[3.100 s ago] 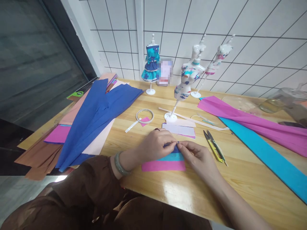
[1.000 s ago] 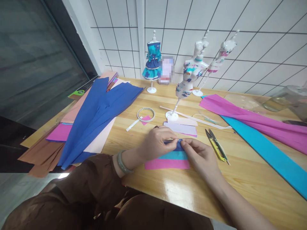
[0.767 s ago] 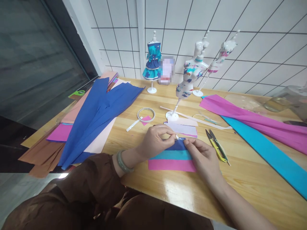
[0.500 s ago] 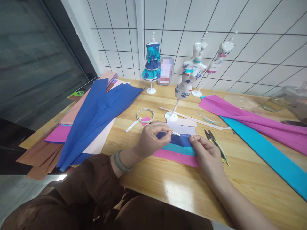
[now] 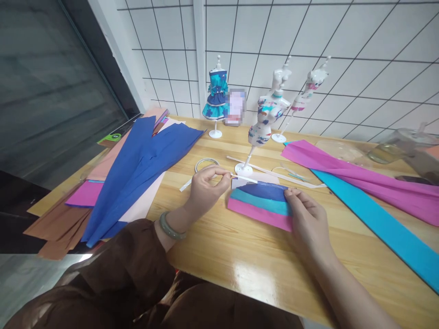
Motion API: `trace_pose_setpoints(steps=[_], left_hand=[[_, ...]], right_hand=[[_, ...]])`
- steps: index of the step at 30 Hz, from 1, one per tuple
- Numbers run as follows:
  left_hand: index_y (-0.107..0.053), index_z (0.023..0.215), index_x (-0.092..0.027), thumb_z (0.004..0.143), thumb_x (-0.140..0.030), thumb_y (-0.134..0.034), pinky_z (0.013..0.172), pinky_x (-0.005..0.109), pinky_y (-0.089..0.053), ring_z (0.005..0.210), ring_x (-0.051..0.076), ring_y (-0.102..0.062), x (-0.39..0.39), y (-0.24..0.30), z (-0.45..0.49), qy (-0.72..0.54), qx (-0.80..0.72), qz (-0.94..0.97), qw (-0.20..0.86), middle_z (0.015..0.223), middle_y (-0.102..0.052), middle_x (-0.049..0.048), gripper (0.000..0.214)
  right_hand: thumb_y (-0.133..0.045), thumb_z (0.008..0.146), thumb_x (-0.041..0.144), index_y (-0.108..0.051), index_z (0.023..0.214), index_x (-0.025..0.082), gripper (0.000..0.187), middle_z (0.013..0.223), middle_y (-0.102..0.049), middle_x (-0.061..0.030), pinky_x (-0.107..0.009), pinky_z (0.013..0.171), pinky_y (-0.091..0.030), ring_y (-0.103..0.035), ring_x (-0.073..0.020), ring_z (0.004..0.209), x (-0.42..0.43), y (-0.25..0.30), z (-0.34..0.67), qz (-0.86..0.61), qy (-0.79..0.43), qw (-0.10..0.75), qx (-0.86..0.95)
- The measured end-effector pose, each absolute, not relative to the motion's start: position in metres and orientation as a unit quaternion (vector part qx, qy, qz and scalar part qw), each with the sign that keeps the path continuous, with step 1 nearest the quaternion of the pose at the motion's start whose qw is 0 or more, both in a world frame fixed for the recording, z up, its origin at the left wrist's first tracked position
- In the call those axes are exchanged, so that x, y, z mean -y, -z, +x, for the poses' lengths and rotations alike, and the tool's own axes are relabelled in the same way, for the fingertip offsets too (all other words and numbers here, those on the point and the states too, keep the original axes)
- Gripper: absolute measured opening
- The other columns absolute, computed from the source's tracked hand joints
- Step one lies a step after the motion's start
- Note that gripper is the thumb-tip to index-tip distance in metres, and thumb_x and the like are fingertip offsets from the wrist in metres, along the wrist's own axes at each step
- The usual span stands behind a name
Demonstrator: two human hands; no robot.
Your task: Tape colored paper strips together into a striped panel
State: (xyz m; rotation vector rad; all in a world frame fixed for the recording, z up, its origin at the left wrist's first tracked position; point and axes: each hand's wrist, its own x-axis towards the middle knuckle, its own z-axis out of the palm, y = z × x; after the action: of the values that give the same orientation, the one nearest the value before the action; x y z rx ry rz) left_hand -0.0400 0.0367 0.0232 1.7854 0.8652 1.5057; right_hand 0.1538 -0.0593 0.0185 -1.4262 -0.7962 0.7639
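Observation:
My left hand (image 5: 211, 186) is closed in a pinch on the end of a thin white tape backing strip (image 5: 247, 179). The strip runs right, to the top edge of a striped crepe paper piece (image 5: 263, 208) with blue, teal and pink bands. Between thumb and fingers, my right hand (image 5: 305, 210) grips the right end of this piece, which is tilted above the table. A shiny line shows along the blue edge. Behind my left hand lies a tape roll (image 5: 202, 162), partly covered. A pale paper piece (image 5: 270, 178) lies behind the striped one.
Small mannequins stand at the back: one in a blue dress (image 5: 216, 96), a paint-spattered one (image 5: 267, 112) and another (image 5: 310, 87) at right. Blue crepe paper (image 5: 147, 160) is piled left. Pink (image 5: 363, 178) and turquoise crepe paper (image 5: 377, 224) lie right, near a glass jar (image 5: 386, 146).
My left hand has drawn left and up, and more of the white strip shows. My right hand has moved slightly right with the striped piece, now lifted and tilted. The scissors are now hidden.

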Motion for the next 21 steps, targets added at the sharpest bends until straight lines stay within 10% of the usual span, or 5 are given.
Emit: trace_pose_setpoints(steps=[21], left_hand=[[-0.066,0.073,-0.017,0.075,-0.022,-0.061,0.072,0.026,-0.048,0.072,0.012,-0.062,-0.068,-0.032,-0.058,-0.66,-0.372,0.528,0.383,0.073,-0.067,0.0007,0.007]], right_hand=[[-0.064,0.074,0.044,-0.064,0.076,0.019,0.025,0.064,-0.056,0.0028,-0.023,0.054,-0.038,-0.046,-0.0108,0.057,0.056,-0.027,0.164,-0.634,-0.288,0.641,0.323]])
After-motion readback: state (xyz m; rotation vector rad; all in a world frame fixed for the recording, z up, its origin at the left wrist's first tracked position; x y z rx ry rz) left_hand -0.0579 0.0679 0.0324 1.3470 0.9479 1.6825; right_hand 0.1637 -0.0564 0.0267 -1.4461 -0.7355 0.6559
